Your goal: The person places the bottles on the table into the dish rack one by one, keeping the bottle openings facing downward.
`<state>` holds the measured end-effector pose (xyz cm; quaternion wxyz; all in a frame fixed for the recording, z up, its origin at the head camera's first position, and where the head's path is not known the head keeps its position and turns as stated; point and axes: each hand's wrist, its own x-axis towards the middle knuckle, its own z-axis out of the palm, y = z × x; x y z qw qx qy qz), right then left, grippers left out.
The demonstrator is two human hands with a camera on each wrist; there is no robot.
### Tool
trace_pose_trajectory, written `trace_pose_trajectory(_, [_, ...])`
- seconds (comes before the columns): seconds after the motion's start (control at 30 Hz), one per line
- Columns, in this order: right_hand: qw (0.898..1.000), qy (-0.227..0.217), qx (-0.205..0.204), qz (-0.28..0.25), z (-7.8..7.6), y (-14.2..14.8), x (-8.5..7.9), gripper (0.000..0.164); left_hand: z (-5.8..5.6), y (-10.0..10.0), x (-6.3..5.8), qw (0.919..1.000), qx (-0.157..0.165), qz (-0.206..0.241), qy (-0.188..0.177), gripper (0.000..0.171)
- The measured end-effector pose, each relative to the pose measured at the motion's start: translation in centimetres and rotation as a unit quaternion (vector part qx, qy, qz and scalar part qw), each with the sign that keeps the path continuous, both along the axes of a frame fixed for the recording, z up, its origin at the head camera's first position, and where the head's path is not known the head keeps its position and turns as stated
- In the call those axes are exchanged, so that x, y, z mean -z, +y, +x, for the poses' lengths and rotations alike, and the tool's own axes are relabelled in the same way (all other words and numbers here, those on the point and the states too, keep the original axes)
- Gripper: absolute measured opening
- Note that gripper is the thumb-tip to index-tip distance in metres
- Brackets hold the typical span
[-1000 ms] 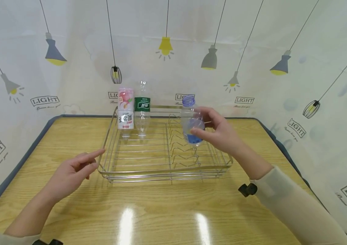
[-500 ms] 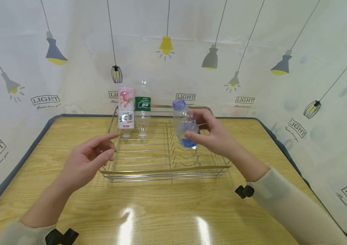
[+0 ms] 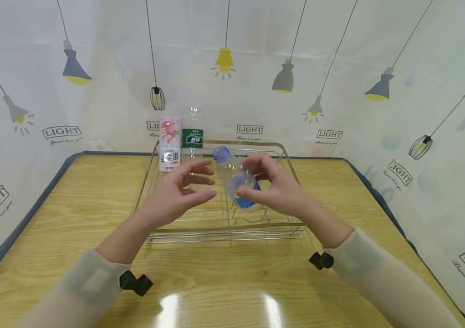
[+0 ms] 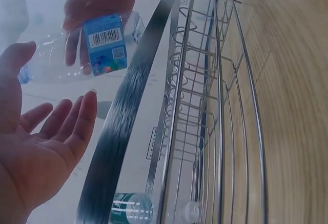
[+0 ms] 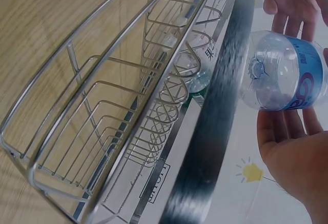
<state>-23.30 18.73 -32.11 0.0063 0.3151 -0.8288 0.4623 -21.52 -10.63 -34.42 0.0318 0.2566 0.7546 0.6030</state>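
Observation:
My right hand (image 3: 277, 187) grips a clear plastic bottle (image 3: 232, 175) by its lower part, above a wire dish rack (image 3: 265, 226). The bottle leans with its blue top (image 3: 221, 154) up and to the left; the right wrist view shows its base and blue label (image 5: 307, 73). Close to the bottle's left side, my left hand (image 3: 171, 193) has its fingers spread and relaxed, with a small gap to the bottle in the head view. It holds nothing.
At the rack's back left, a pink-and-white peach drink bottle (image 3: 170, 143) and a clear green-labelled bottle (image 3: 192, 139) stand upside down. Wavy wire dividers (image 3: 252, 212) run along the rack's right half. A wooden table (image 3: 224, 278) lies below, with a lamp-patterned cloth (image 3: 113, 91) behind.
My left hand has moved right and up from the rack's left edge to beside the bottle. My right hand has brought the bottle left and slightly down, tilting its top further left.

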Motion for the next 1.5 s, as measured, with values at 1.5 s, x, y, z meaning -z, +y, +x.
trace_pose_trajectory(1.5, [0.997,-0.065,-0.019,-0.022,-0.5,1.1,2.2,0.066,-0.8,-1.7,0.6,0.9964,0.006,0.049,-0.07,0.061])
